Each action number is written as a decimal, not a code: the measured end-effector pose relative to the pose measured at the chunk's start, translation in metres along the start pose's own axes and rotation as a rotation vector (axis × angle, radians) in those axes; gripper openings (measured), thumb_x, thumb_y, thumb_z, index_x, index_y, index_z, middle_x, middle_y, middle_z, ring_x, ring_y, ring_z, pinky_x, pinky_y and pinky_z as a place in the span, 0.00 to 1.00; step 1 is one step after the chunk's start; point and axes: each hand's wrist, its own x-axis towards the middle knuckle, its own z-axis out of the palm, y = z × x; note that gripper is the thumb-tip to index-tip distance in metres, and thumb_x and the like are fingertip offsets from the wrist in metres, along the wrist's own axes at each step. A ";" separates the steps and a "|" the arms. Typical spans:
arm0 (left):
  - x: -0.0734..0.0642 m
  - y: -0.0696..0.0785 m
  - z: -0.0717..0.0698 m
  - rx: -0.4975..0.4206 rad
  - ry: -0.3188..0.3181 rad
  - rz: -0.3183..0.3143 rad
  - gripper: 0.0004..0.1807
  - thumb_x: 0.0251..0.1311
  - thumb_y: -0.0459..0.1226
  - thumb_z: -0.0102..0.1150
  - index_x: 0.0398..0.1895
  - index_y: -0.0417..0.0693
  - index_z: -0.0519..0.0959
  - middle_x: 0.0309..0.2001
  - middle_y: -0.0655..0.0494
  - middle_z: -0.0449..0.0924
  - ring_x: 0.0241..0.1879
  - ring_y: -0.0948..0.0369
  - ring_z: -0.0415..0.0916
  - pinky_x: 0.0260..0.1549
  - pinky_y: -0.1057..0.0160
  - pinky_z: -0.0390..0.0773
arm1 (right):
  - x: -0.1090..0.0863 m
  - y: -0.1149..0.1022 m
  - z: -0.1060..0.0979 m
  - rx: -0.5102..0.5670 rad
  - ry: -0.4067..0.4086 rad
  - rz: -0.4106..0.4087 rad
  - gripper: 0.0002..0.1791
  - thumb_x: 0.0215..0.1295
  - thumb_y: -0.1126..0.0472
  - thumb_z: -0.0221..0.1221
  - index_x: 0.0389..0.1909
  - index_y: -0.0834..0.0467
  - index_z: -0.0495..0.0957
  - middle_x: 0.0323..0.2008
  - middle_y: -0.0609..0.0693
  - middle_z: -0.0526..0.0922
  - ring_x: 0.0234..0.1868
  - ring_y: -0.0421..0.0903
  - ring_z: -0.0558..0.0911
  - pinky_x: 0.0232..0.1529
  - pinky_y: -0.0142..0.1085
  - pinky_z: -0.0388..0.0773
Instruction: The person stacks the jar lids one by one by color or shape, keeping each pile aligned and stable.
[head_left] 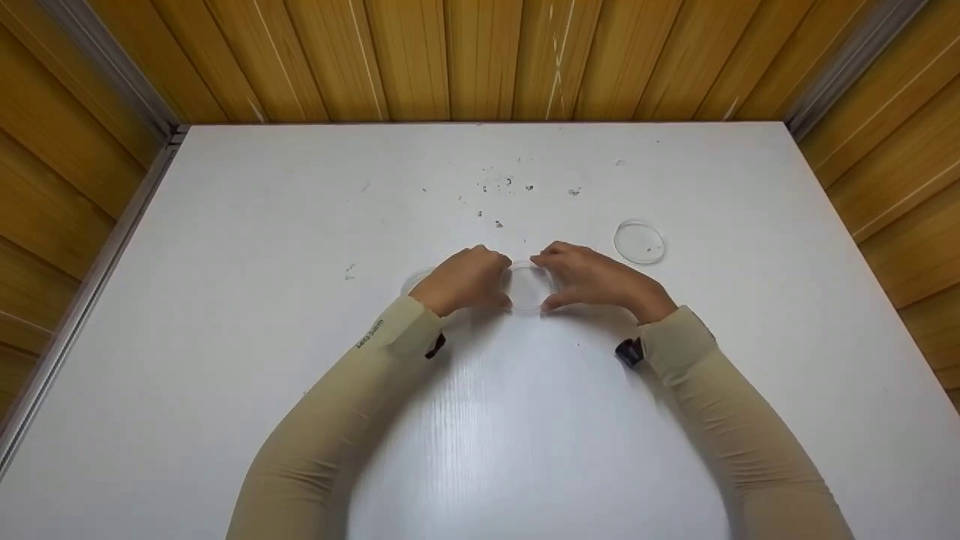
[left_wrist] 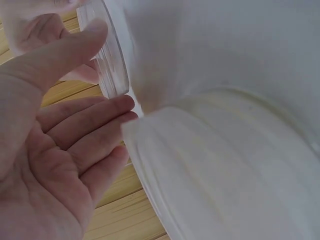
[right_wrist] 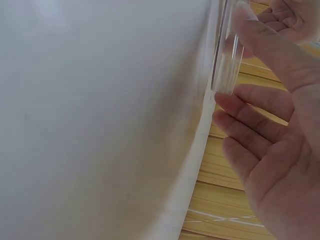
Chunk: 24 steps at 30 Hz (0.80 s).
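A clear round petri dish (head_left: 526, 288) sits on the table between both hands. My left hand (head_left: 471, 279) pinches its left side, the thumb on the near rim and the fingers at the far rim. On the opposite side my right hand (head_left: 592, 276) does the same with thumb and fingertips. From the left wrist, the stacked rims of the dish (left_wrist: 112, 65) show between thumb and index finger. The right wrist view has the dish wall (right_wrist: 228, 60) beneath the thumb. Another clear dish (head_left: 415, 280) lies partly hidden behind the left wrist.
A third clear dish (head_left: 640, 241) lies beyond the right hand, a dark speck inside it. Several dark crumbs (head_left: 499, 224) are scattered over the far middle of the white table (head_left: 480, 450). Wood-patterned walls (head_left: 480, 60) border its back and sides.
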 end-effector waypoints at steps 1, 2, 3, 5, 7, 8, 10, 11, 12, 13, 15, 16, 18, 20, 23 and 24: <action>0.000 0.000 0.000 0.000 0.004 0.003 0.19 0.48 0.40 0.72 0.42 0.40 0.82 0.32 0.52 0.82 0.31 0.59 0.69 0.32 0.62 0.70 | 0.000 -0.001 0.000 -0.005 -0.002 -0.001 0.40 0.49 0.51 0.72 0.63 0.63 0.72 0.55 0.56 0.75 0.54 0.52 0.76 0.59 0.46 0.72; 0.000 -0.001 0.001 0.001 0.007 0.008 0.19 0.48 0.40 0.72 0.42 0.40 0.82 0.32 0.52 0.82 0.30 0.59 0.69 0.32 0.62 0.70 | 0.000 -0.001 0.000 -0.008 -0.003 -0.002 0.40 0.49 0.51 0.72 0.62 0.63 0.72 0.55 0.57 0.75 0.54 0.52 0.76 0.58 0.46 0.72; 0.000 -0.001 0.001 0.002 0.010 0.012 0.19 0.47 0.40 0.73 0.41 0.39 0.82 0.32 0.52 0.82 0.30 0.59 0.69 0.31 0.62 0.70 | 0.000 -0.001 0.001 -0.009 -0.004 -0.003 0.40 0.49 0.52 0.72 0.62 0.63 0.72 0.55 0.57 0.75 0.54 0.52 0.76 0.58 0.46 0.73; -0.001 -0.001 0.001 0.006 0.014 0.019 0.18 0.47 0.40 0.73 0.41 0.39 0.82 0.32 0.51 0.83 0.29 0.59 0.69 0.31 0.62 0.71 | 0.000 -0.002 0.001 -0.012 -0.008 0.000 0.40 0.49 0.52 0.73 0.62 0.63 0.72 0.55 0.57 0.75 0.53 0.52 0.76 0.58 0.46 0.73; -0.001 -0.001 0.002 0.006 0.015 0.022 0.18 0.47 0.39 0.73 0.40 0.39 0.83 0.32 0.51 0.83 0.28 0.59 0.69 0.31 0.61 0.72 | 0.000 -0.003 0.002 -0.009 -0.015 0.011 0.40 0.49 0.52 0.73 0.63 0.63 0.72 0.55 0.57 0.75 0.53 0.52 0.76 0.59 0.45 0.72; -0.001 -0.001 0.002 0.009 0.014 0.022 0.17 0.47 0.39 0.73 0.39 0.40 0.83 0.31 0.51 0.83 0.28 0.59 0.69 0.31 0.60 0.73 | 0.000 -0.003 0.002 -0.009 -0.018 0.016 0.40 0.49 0.52 0.72 0.63 0.63 0.71 0.55 0.57 0.75 0.53 0.52 0.75 0.59 0.45 0.72; -0.001 -0.001 0.002 0.014 0.013 0.021 0.16 0.46 0.39 0.73 0.37 0.40 0.83 0.31 0.51 0.83 0.28 0.59 0.70 0.32 0.59 0.74 | 0.001 -0.004 0.003 -0.007 -0.024 0.027 0.40 0.49 0.52 0.72 0.63 0.62 0.71 0.54 0.56 0.74 0.53 0.52 0.75 0.58 0.45 0.72; -0.002 -0.001 0.002 0.013 0.013 0.019 0.16 0.46 0.38 0.73 0.37 0.40 0.83 0.31 0.51 0.83 0.28 0.59 0.71 0.32 0.59 0.75 | 0.001 -0.005 0.003 -0.002 -0.025 0.032 0.40 0.49 0.52 0.72 0.63 0.62 0.71 0.54 0.56 0.74 0.52 0.51 0.75 0.58 0.45 0.72; -0.002 -0.001 0.002 0.010 0.012 0.016 0.15 0.45 0.38 0.73 0.36 0.41 0.83 0.30 0.52 0.83 0.28 0.58 0.71 0.32 0.59 0.75 | 0.002 -0.005 0.003 0.002 -0.027 0.038 0.40 0.49 0.52 0.73 0.63 0.62 0.71 0.54 0.56 0.74 0.52 0.51 0.75 0.58 0.45 0.72; -0.002 -0.002 0.002 0.009 0.011 0.013 0.15 0.45 0.38 0.73 0.36 0.41 0.83 0.30 0.52 0.83 0.27 0.58 0.71 0.31 0.60 0.75 | 0.002 -0.006 0.003 0.003 -0.027 0.040 0.40 0.49 0.52 0.73 0.63 0.62 0.71 0.54 0.56 0.74 0.52 0.51 0.75 0.58 0.45 0.72; -0.002 -0.002 0.001 0.002 0.011 0.012 0.14 0.46 0.37 0.72 0.37 0.41 0.83 0.31 0.52 0.83 0.27 0.59 0.71 0.31 0.61 0.74 | 0.002 -0.007 0.003 0.011 -0.032 0.049 0.40 0.49 0.52 0.72 0.63 0.61 0.71 0.54 0.55 0.74 0.52 0.50 0.74 0.58 0.44 0.72; -0.002 -0.002 0.001 -0.002 0.010 0.012 0.14 0.46 0.37 0.72 0.37 0.41 0.83 0.31 0.53 0.83 0.27 0.59 0.71 0.30 0.61 0.74 | 0.002 -0.007 0.003 0.013 -0.035 0.053 0.40 0.49 0.52 0.72 0.63 0.61 0.71 0.54 0.54 0.74 0.52 0.50 0.74 0.58 0.44 0.72; -0.003 -0.003 0.001 -0.009 0.004 0.014 0.14 0.47 0.36 0.72 0.38 0.42 0.83 0.31 0.53 0.83 0.27 0.60 0.70 0.30 0.62 0.73 | 0.002 -0.007 0.004 0.012 -0.041 0.058 0.40 0.50 0.52 0.72 0.64 0.60 0.70 0.54 0.54 0.74 0.52 0.49 0.74 0.59 0.43 0.71; -0.004 -0.002 0.000 -0.020 -0.009 0.010 0.15 0.47 0.36 0.72 0.39 0.41 0.82 0.32 0.53 0.83 0.28 0.59 0.70 0.30 0.62 0.73 | 0.002 -0.006 0.004 0.012 -0.050 0.062 0.41 0.51 0.51 0.72 0.65 0.60 0.69 0.56 0.53 0.73 0.54 0.49 0.74 0.60 0.43 0.70; -0.005 -0.001 -0.003 -0.028 -0.033 0.003 0.22 0.47 0.37 0.73 0.47 0.41 0.80 0.39 0.51 0.84 0.34 0.58 0.76 0.37 0.60 0.78 | 0.000 -0.005 0.004 0.016 -0.056 0.056 0.43 0.52 0.51 0.71 0.67 0.60 0.66 0.60 0.54 0.72 0.60 0.50 0.73 0.64 0.44 0.68; -0.005 -0.001 -0.004 -0.033 -0.043 -0.006 0.27 0.47 0.38 0.73 0.53 0.42 0.78 0.42 0.50 0.84 0.38 0.57 0.77 0.41 0.59 0.78 | 0.000 -0.005 0.004 0.022 -0.056 0.052 0.44 0.52 0.51 0.71 0.68 0.60 0.65 0.62 0.54 0.71 0.62 0.50 0.72 0.66 0.45 0.66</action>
